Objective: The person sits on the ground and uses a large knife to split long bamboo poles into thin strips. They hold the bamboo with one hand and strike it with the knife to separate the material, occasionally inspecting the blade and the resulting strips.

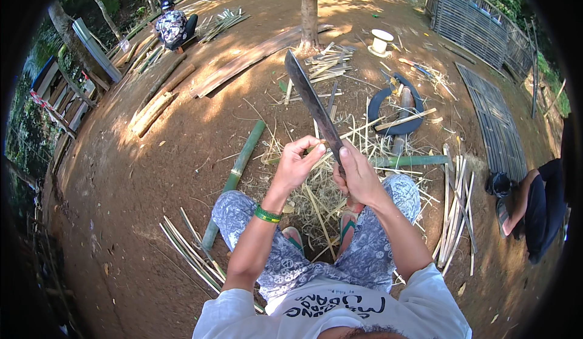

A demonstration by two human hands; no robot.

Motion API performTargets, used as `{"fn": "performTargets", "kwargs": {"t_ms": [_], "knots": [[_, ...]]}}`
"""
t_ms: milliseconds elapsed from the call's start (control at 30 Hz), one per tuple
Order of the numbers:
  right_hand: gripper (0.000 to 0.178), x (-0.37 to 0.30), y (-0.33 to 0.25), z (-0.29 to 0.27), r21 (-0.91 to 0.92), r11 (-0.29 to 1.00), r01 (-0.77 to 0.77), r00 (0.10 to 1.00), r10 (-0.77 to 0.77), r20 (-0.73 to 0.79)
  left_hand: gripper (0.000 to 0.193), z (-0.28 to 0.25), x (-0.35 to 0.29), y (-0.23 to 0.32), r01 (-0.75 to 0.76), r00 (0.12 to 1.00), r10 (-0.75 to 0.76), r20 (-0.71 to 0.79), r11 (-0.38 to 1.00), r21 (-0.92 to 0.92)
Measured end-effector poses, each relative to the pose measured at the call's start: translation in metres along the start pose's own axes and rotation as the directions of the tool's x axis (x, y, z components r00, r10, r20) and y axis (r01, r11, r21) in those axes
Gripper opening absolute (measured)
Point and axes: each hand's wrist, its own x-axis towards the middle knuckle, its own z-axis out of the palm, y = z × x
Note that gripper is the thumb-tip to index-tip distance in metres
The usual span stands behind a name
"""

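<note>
A machete (313,102) with a long dark blade points up and away from me, tilted to the left. My right hand (361,178) is closed round its lower end, thumb along the blade; the fingers cover the handle. Beside the blade's lower part, my left hand (300,163) is closed in a pinch. Whatever lies between its thumb and finger is too small to name. Beneath both hands, a heap of pale bamboo shavings (325,202) lies on the ground between my knees.
Green bamboo poles (243,157) lie left and right of my legs. Split bamboo strips (452,217) are bundled at right and left. Ahead are a dark curved pad (376,105), a white spool (381,41) and a tree trunk (309,20). People sit at far left and right.
</note>
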Motion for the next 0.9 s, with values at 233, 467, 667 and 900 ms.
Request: {"fn": "performTargets", "kwargs": {"t_ms": [233,467,667,900], "knots": [[0.051,0.000,-0.002,0.004,0.039,0.998,-0.047,0.999,0.048,-0.024,0.012,0.002,0.000,-0.001,0.043,0.999,-0.043,-0.011,0.997,-0.061],[0.057,-0.003,0.008,-0.008,0.357,0.911,-0.204,0.979,0.185,0.089,0.016,0.007,0.000,-0.006,-0.010,0.999,0.010,0.031,1.000,-0.017],[0.056,-0.007,-0.005,0.004,0.452,0.849,-0.272,0.960,0.273,0.065,0.020,0.003,-0.006,-0.003,-0.020,1.000,0.020,0.004,0.999,-0.037],[0.048,-0.006,0.006,-0.009,0.372,0.893,-0.253,0.967,0.234,0.098,0.014,0.001,0.001,-0.005,0.026,0.997,-0.023,0.074,0.999,-0.046]]}}
